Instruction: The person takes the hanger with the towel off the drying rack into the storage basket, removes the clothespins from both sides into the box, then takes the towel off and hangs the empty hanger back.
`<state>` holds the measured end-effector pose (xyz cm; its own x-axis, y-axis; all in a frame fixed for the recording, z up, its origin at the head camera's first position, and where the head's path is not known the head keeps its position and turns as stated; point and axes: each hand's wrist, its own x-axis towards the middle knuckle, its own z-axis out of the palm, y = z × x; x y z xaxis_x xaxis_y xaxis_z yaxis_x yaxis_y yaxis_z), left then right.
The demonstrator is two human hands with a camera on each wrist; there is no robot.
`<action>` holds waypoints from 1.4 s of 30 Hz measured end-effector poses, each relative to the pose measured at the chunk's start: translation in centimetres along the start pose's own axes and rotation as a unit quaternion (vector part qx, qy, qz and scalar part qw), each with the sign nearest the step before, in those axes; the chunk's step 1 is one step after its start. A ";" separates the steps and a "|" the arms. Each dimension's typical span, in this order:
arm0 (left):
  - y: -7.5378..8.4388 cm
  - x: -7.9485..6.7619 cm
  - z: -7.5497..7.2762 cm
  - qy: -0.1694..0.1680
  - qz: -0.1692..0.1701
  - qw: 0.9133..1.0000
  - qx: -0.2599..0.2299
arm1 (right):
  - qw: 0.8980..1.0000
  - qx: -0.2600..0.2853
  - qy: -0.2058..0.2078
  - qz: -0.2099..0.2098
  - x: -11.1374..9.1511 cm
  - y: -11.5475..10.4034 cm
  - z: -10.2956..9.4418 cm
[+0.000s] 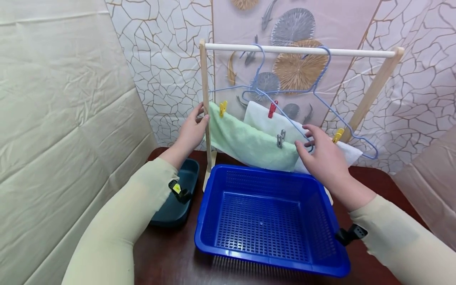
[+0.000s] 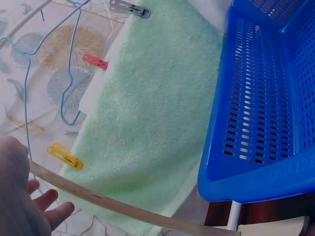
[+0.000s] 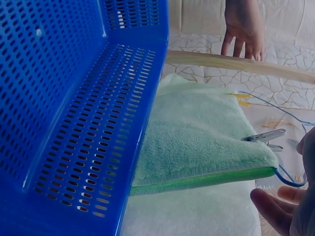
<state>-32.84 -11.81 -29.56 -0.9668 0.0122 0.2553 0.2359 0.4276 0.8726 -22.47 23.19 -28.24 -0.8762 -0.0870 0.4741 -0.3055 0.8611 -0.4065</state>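
A pale green towel (image 1: 249, 144) hangs from a blue wire hanger (image 1: 276, 105), which tilts down to the right. A yellow clothespin (image 1: 223, 109) and a grey clothespin (image 1: 281, 139) pin it. Behind it, a white towel (image 1: 258, 114) with a red clothespin (image 1: 272, 109) and another yellow clothespin (image 1: 338, 135) hangs on a second blue hanger (image 1: 338, 114). My left hand (image 1: 192, 128) is beside the rack's left post (image 1: 206, 87), fingers extended and apart. Around the lower right end of the front hanger, my right hand (image 1: 325, 156) has its thumb and fingers spread, not closed on it.
A blue perforated basket (image 1: 263, 255) stands on the dark table (image 1: 160, 253), in front of the towels. A dark teal tub (image 1: 171, 213) sits left of it, under my left forearm. The rack's white bar (image 1: 299, 50) spans above, with a patterned backdrop (image 1: 160, 67) behind.
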 end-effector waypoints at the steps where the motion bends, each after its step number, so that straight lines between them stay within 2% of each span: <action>1: 0.0 0.1 0.0 0.000 0.000 1.000 0.001 | 1.000 -0.003 -0.002 0.002 0.2 -0.1 0.1; 12: -0.5 0.5 0.4 0.001 0.015 1.000 -0.013 | 1.000 -0.016 -0.024 -0.007 1.8 -0.7 0.8; 21: -0.7 1.0 1.1 0.015 0.023 1.000 -0.015 | 0.999 -0.021 0.013 -0.024 2.6 -0.7 1.0; 32: -1.0 0.8 0.9 0.012 0.016 1.000 -0.001 | 0.999 -0.018 0.026 -0.020 3.0 -1.1 1.6; 42: -0.8 0.8 1.0 0.014 0.011 1.000 -0.009 | 0.998 -0.015 0.065 -0.021 3.2 -1.1 1.8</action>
<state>-33.89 -11.23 -30.44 -0.9584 -0.0050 0.2854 0.2583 0.4106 0.8745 -25.61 21.08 -27.67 -0.8065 -0.0582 0.5884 -0.3274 0.8726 -0.3624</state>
